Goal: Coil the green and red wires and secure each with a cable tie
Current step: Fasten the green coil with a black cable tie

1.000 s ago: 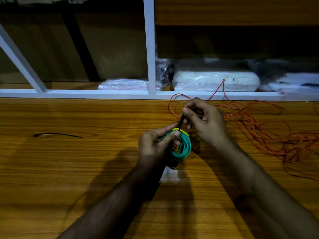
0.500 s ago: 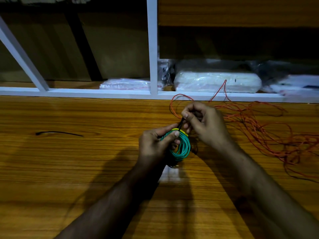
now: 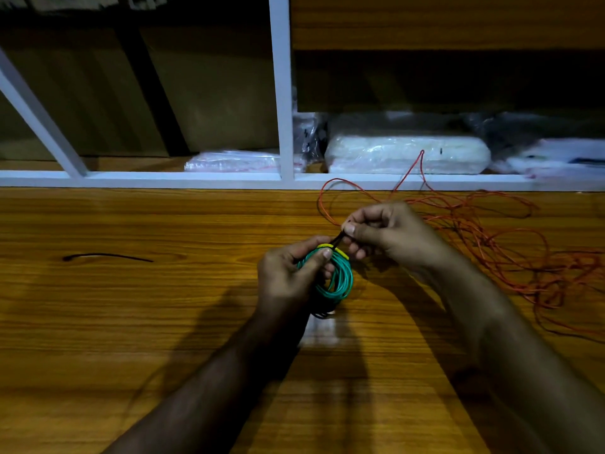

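Note:
A green wire coil [image 3: 342, 279] with a yellow stretch at its top is held above the wooden table [image 3: 131, 322]. My left hand [image 3: 288, 276] grips the coil, thumb pressed across its top. A black cable tie [image 3: 337, 240] rises from the top of the coil. My right hand [image 3: 389, 231] pinches the tie's upper end between thumb and forefinger. The red wire [image 3: 510, 253] lies loose and tangled on the table to the right, behind my right hand.
A second black cable tie [image 3: 104, 256] lies on the table at the left. A white shelf frame [image 3: 281, 126] runs along the table's back edge. Plastic-wrapped packages [image 3: 406, 154] sit on the shelf behind it.
My right hand has shifted slightly up and right along the cable tie. The coil and my left hand stay in about the same place.

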The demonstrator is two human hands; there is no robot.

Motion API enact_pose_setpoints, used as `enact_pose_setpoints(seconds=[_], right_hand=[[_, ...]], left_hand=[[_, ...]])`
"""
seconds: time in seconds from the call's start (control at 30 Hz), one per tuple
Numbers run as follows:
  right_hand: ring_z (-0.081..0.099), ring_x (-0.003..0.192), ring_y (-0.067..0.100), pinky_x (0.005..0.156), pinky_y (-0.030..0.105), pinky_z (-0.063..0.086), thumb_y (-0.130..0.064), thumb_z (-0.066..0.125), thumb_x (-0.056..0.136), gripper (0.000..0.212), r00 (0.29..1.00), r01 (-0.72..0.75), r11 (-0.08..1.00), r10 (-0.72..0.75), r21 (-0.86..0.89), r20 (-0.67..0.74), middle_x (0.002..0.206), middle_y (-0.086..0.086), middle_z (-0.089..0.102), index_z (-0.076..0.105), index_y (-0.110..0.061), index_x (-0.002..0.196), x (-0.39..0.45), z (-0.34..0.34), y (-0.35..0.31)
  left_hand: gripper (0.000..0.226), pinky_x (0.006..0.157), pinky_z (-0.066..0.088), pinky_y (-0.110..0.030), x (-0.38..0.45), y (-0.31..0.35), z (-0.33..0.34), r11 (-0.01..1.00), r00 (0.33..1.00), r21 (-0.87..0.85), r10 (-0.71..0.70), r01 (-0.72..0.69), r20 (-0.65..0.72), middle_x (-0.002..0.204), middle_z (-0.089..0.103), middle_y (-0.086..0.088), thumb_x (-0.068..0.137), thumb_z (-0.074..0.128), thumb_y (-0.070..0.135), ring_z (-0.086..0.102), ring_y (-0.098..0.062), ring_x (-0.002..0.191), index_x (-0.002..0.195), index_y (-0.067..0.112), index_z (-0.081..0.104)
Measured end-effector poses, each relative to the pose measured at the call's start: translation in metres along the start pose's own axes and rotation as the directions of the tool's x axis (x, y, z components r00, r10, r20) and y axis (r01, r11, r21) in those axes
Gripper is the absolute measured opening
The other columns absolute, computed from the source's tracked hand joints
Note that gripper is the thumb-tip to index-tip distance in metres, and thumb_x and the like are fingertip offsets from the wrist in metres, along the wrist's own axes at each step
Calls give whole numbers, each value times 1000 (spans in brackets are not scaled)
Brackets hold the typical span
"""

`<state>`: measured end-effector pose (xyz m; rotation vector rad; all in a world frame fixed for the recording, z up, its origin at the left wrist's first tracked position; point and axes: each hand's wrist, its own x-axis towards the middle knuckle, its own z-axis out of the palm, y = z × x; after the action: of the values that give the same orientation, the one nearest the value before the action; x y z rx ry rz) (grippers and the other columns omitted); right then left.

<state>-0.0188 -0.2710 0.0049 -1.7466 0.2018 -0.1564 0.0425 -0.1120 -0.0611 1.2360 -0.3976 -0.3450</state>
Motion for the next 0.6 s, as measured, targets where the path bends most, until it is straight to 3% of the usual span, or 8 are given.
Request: enact_pose_setpoints(seconds=[0.07,0.17,0.3,0.4,0.5,0.6], right_hand=[[56,57,4,53,15,44,-7,61,95,9,998,54,987,-50,-148,34,69,0,62,64,-10,88,-1,-7,-3],[52,75,0,67,20,41,-23,59,91,6,975,219,887,-211,-407,67,80,-11,58,62,-18,88,2,-12,-6],[55,73,7,65,22,47,-8,58,94,11,966,243,945,-255,-218,-30,79,-2,58,60,-17,88,4,0,1],[60,71,10,63,27,51,-11,60,91,9,943,286,927,-317,-242,-100,79,-3,63,63,-19,88,5,7,5],[64,82,8,72,28,52,-10,64,90,5,910,350,883,-399,-312,-109,86,-5,67,66,-14,90,3,10,3],[66,71,12,64,27,52,-2,63,91,9,912,364,896,-398,-256,-98,79,4,68,66,-10,90,0,13,0]], left_hand=[[23,57,48,-22,-1,1,1,1000,1000,3,-4,4,4,66,67,-15,87,67,1,58,-16,57,89,22,78],[21,58,47,-23,-1,2,2,1000,1000,9,-17,16,20,67,67,-16,87,67,1,58,-18,59,91,18,78],[19,58,46,-24,-2,2,2,1000,999,7,-28,28,35,67,66,-16,87,67,3,56,-18,58,96,16,77],[18,59,45,-25,0,1,-1,999,999,10,-31,31,33,67,66,-16,86,69,7,55,-18,57,102,12,75],[19,57,46,-23,1,1,-1,1000,999,-6,-29,29,25,66,65,-16,87,68,2,55,-16,55,103,11,74],[21,56,47,-20,2,2,-1,1000,1000,-12,-19,19,21,66,66,-14,86,66,0,56,-14,55,103,10,73]])
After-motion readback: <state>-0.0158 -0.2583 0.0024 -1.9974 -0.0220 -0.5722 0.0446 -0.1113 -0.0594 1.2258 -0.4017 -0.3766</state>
